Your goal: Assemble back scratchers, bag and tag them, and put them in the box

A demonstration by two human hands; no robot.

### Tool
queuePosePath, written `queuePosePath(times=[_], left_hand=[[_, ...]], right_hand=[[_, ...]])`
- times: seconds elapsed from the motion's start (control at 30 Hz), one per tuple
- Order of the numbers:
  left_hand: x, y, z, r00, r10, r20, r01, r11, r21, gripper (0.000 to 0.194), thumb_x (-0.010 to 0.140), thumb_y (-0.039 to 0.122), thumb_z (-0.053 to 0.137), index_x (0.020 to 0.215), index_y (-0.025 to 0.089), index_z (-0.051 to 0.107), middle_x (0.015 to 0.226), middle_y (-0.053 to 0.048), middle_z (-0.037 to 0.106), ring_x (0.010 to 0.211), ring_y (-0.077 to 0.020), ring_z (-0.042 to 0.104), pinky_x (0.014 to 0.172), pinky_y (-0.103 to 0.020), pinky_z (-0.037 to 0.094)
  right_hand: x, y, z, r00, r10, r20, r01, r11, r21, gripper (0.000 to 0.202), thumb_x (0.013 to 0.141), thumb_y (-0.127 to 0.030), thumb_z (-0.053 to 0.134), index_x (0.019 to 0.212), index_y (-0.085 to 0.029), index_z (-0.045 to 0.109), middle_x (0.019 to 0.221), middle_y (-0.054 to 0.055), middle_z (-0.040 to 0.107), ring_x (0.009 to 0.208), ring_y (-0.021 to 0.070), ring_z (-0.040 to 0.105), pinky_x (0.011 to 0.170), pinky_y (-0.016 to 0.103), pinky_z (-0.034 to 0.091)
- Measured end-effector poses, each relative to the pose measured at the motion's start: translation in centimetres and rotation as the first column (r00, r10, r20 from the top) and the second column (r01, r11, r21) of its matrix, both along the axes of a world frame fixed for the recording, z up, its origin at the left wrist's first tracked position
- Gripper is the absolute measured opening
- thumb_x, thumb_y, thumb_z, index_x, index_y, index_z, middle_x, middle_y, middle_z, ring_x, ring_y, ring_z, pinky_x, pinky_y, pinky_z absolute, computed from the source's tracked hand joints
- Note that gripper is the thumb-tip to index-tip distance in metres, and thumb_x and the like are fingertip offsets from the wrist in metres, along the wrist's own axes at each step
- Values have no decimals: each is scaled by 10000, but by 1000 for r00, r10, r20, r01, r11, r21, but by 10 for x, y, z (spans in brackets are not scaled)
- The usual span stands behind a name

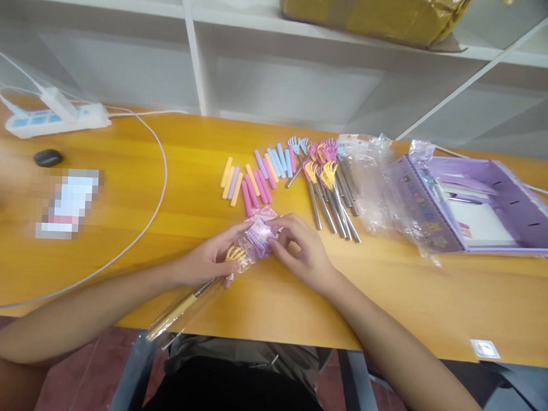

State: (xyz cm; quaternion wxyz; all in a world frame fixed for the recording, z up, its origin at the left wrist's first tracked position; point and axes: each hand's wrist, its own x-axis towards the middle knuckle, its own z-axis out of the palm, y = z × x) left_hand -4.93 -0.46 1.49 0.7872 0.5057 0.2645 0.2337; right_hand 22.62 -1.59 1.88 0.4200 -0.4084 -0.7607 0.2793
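My left hand (212, 257) is closed around a back scratcher (178, 310) with a yellow claw head and a yellow handle, lying inside a clear plastic sleeve. Its handle end points down to the left, past the table's front edge. At the head end a purple printed card (259, 232) shows through or against the plastic. My right hand (302, 249) pinches the right edge of this card and plastic with thumb and fingers. Just beyond my hands lie several coloured handle grips (257, 180). To their right is a pile of back scratcher rods (329, 196) with blue, pink and yellow claws.
Clear plastic sleeves (375, 185) lie beside a purple box (472, 238) holding cards and a pen. At the left are a power strip (60, 120), a black mouse (48, 157), a blurred-out phone (72, 203) and a white cable (164, 164). White shelving (284, 72) stands behind.
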Motion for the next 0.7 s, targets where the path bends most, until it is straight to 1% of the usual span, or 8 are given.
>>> queuePosePath(times=[0.1, 0.17, 0.23, 0.33, 0.43, 0.53, 0.6, 0.7], left_hand=[[1, 3, 1, 999, -8, 34, 9, 1000, -19, 783, 1045, 443, 787, 1720, 273, 429, 1081, -66, 723, 592, -85, 653, 573, -229, 620], [3, 3, 2, 1000, -16, 22, 17, 999, -30, 696, 1082, 501, 720, 1677, 237, 473, 1059, -74, 728, 603, -110, 687, 579, -252, 635], [6, 2, 2, 1000, -18, -3, 18, 1000, -21, 676, 1092, 506, 705, 1657, 220, 467, 1041, -72, 730, 628, -131, 721, 600, -266, 648], [12, -5, 0, 1000, 10, -11, -10, 1000, 17, 665, 1078, 477, 740, 1619, 210, 461, 1040, -57, 715, 675, -140, 745, 642, -273, 659], [17, -14, -1, 999, 47, -14, -47, 999, -26, 655, 1049, 490, 778, 1564, 224, 472, 1136, -64, 704, 687, -130, 747, 675, -306, 686], [18, -17, -2, 998, 58, -28, -61, 992, -108, 575, 1049, 543, 759, 1453, 206, 526, 1163, -84, 733, 661, -150, 762, 630, -322, 693], [17, -17, -3, 997, 72, -33, -76, 989, -129, 526, 1066, 592, 709, 1364, 184, 560, 1079, -84, 764, 636, -175, 774, 579, -304, 676], [16, -15, -4, 996, 75, -38, -80, 985, -153, 552, 1067, 682, 646, 1251, 165, 587, 962, -85, 784, 579, -199, 771, 508, -289, 646]], right_hand=[[-1, -1, 0, 1000, 11, -26, -12, 1000, -28, 232, 1096, -279, 651, 1319, -273, 712, 910, 16, 655, 764, 175, 645, 743, 338, 566], [-1, -1, 1, 999, 23, -32, -24, 1000, -20, 249, 1094, -268, 650, 1330, -280, 728, 903, 14, 647, 795, 180, 652, 763, 342, 571], [-1, -1, 3, 999, 36, -34, -37, 999, -14, 273, 1096, -250, 638, 1347, -289, 740, 926, 21, 657, 831, 188, 660, 787, 353, 579], [-2, -2, 5, 998, 53, -29, -54, 998, -42, 292, 1109, -237, 600, 1351, -294, 752, 1007, 46, 683, 873, 193, 668, 807, 368, 588], [-4, -2, 4, 997, 72, -29, -74, 996, -51, 291, 1124, -236, 571, 1338, -296, 760, 1071, 63, 696, 934, 203, 675, 846, 382, 586], [-5, -1, 1, 993, 109, -36, -110, 993, -47, 327, 1134, -212, 554, 1381, -318, 739, 1145, 69, 710, 1007, 210, 679, 879, 382, 577], [-6, -1, -2, 990, 136, -37, -138, 989, -54, 355, 1135, -199, 556, 1420, -334, 720, 1174, 67, 712, 1032, 209, 680, 896, 377, 577], [-8, -2, -5, 986, 163, -37, -164, 985, -47, 369, 1141, -200, 557, 1454, -329, 703, 1203, 72, 719, 1051, 210, 688, 894, 364, 582]])
